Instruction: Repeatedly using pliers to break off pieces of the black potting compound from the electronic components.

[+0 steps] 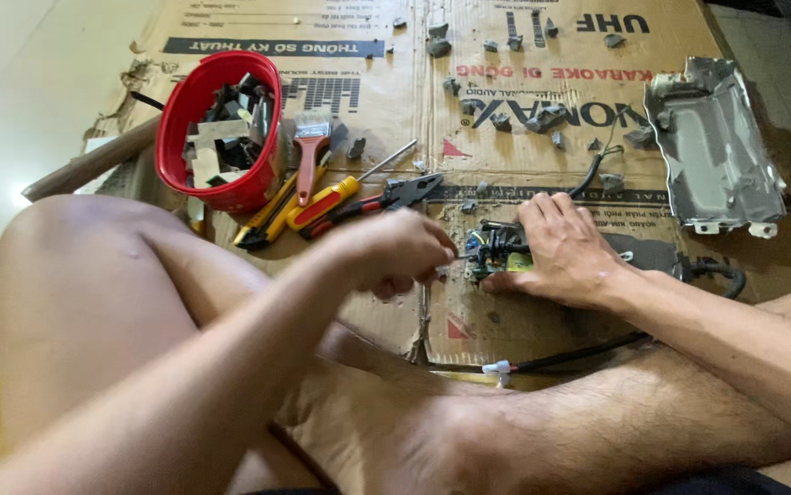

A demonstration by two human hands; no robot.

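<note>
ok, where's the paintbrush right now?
Head view, upper left: the paintbrush lies on the cardboard, leaning against the red bucket, above the yellow screwdriver.

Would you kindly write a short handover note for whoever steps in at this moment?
Left hand: fingers pinched on a thin tool, tip at the circuit board.
Right hand: pressing the board flat on the cardboard.
Metal cover lies off, to the right.
Pliers, screwdriver, brush and red bucket sit to the left.
Board is still wired to its black cable; loose bits are scattered about.
</note>
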